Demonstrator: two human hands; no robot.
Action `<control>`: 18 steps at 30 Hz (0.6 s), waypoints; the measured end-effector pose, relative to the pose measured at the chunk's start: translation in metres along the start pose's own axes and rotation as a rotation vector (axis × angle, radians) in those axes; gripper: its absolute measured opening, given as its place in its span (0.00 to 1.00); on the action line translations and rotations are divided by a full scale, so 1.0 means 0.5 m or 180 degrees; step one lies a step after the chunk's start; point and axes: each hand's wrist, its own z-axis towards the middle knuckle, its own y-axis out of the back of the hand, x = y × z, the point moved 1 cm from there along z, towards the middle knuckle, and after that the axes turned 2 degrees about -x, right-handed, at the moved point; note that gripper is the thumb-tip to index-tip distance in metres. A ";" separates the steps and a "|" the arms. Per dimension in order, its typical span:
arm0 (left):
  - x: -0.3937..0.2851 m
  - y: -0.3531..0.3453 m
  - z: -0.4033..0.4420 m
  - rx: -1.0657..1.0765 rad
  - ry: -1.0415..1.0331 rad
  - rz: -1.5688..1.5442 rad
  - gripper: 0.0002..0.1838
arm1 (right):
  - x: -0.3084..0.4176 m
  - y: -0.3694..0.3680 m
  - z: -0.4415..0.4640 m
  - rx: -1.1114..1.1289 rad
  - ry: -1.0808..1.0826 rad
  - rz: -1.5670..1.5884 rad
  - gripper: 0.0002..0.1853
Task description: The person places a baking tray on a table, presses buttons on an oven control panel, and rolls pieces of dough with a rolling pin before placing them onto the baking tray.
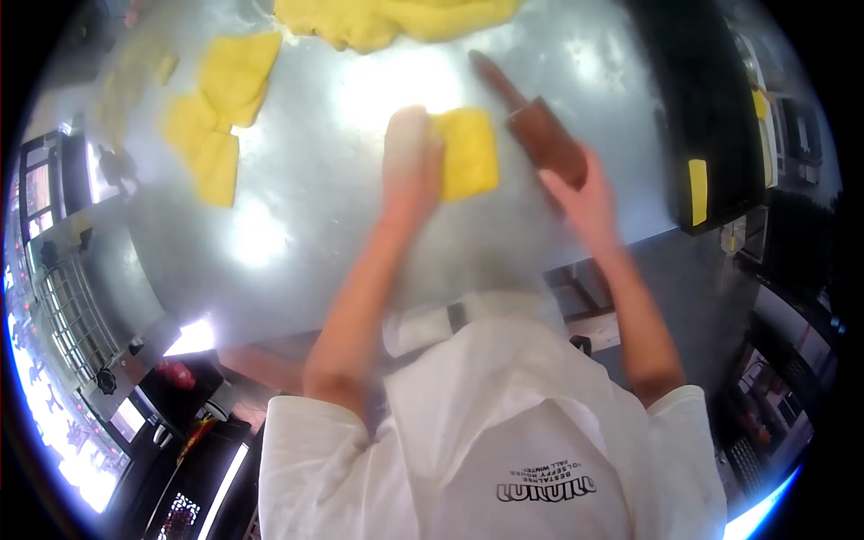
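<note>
- Left hand [414, 166] at the left side of a yellow dough piece [470, 155], touching its edge; hand is motion-blurred, can't tell whether fingers pinch it or just lie alongside.
- Right hand [589, 202] wrapped around the near end of a brown rolling pin [546, 135], thumb on the left side of it, fingers mostly hidden.
- Dough piece: roughly rectangular, flat on the metal table [310, 193], between left hand and pin, near the middle of the view.
- Pin: slanted, far handle pointing up-left, barrel just right of the dough piece, gap visible between the two. Can't tell whether the near end is lifted off the table.
- Hands well apart from each other, both forearms bare, reaching forward from the body.
- Large yellow dough mass [387, 18] at the far side of the table, cut by the top of the view, well apart from both hands.
- Two flat dough sheets [241, 79] on the left of the table, one above the other, meeting at their edges; outlines uneven.
- Table surface shiny, bright glare patches.
- Black case-like object [720, 126] along the table's right side, yellow strip [697, 192] on its near part.
- Person wears a white top [513, 441], dark print [544, 488] on the chest, upside down in view.
</note>
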 end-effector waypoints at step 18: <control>0.041 0.066 -0.046 0.0000 0.0079 0.1336 0.23 | 0.077 -0.024 0.083 0.0919 0.2274 -0.1629 0.40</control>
